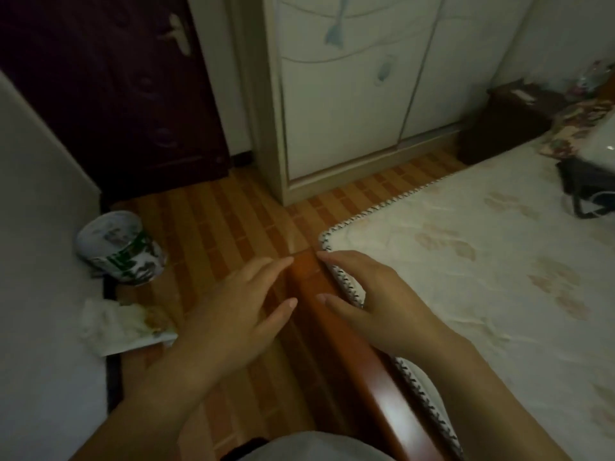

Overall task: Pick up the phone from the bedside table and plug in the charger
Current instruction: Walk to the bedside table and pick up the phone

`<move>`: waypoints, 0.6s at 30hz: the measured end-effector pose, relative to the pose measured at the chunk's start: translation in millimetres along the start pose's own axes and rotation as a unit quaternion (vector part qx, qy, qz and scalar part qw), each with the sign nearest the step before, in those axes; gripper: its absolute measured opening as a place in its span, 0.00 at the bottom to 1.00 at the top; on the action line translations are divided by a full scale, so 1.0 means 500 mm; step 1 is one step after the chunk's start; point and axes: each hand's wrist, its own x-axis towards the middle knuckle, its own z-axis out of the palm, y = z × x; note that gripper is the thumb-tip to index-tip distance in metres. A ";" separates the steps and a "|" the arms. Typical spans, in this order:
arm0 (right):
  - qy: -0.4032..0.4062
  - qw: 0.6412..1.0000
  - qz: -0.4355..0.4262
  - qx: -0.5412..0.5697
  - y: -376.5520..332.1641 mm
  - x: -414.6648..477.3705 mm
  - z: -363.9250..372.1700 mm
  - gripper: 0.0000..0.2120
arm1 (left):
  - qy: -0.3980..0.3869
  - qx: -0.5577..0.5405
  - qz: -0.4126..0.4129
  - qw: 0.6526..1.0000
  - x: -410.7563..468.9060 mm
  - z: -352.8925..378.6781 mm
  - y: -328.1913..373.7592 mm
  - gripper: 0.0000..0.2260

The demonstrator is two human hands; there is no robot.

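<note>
So we're standing at the corner of the bed, and the biggest thing in view is the pale quilted mattress with the faded floral print [466, 277], with its stitched edge sitting on the glossy reddish-brown wooden bed frame [349, 344] that runs up the middle. Behind that is the tall white wardrobe with sliding doors [349, 94], and left of it the dark purple panelled door [116, 78]. Far right, past the mattress, there's a dark brown low cabinet [499, 124] that we're guessing is the bedside table. It has something pale on top, too blurry to call.

Down on the striped orange floor: a white and green tin can [121, 247] and some crumpled white tissue [123, 324].

Our left hand [229, 314] and right hand [372, 304] hover over the frame corner, both with fingers loosely spread and nothing in them.

Phone and charger? We can't spot either one. There's a black strappy thing [585, 191] on the mattress, but that doesn't read as a phone.

What could go wrong: the room's dim and everything's soft, so we could grab the wrong object, or walk toward the cabinet and kick that can since it's right in the walkway.
</note>
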 end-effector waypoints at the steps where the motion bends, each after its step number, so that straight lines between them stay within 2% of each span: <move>1: -0.013 1.000 -0.012 -0.005 -0.022 0.031 0.020 0.25 | 0.006 0.010 -0.008 1.000 -0.016 -0.019 -0.033 0.26; 11: -0.152 0.977 -0.149 -0.029 -0.183 0.264 0.200 0.28 | 0.105 -0.018 -0.161 0.981 -0.136 -0.123 -0.267 0.24; 14: -0.205 0.967 -0.149 0.000 -0.198 0.329 0.237 0.29 | 0.117 -0.045 -0.213 0.969 -0.152 -0.137 -0.323 0.24; 18: -0.209 0.963 -0.169 0.013 -0.202 0.429 0.275 0.28 | 0.128 -0.058 -0.235 0.962 -0.112 -0.159 -0.407 0.24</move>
